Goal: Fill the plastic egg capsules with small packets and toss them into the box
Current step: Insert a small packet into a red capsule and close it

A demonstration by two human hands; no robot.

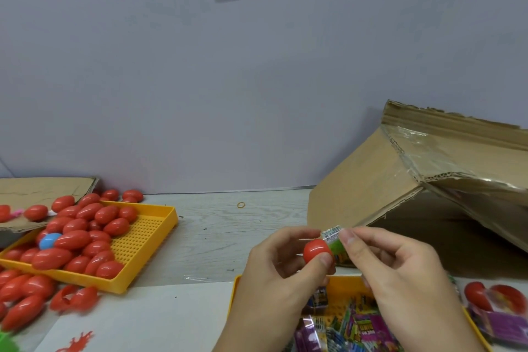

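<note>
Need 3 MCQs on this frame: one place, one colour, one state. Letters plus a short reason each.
1. Where is the cardboard box?
A. far right of the table
B. far left
C. under the table

2. What colour is the odd egg among the red ones in the yellow tray?
A. green
B. blue
C. white

3. What is the left hand doing?
A. lying flat
B. holding a red capsule
C. gripping the tray

Answers: 1 A, it lies tipped at far right; 2 B, a single blue egg; 3 B, fingers curl round it while the right hand pinches a packet.
</note>
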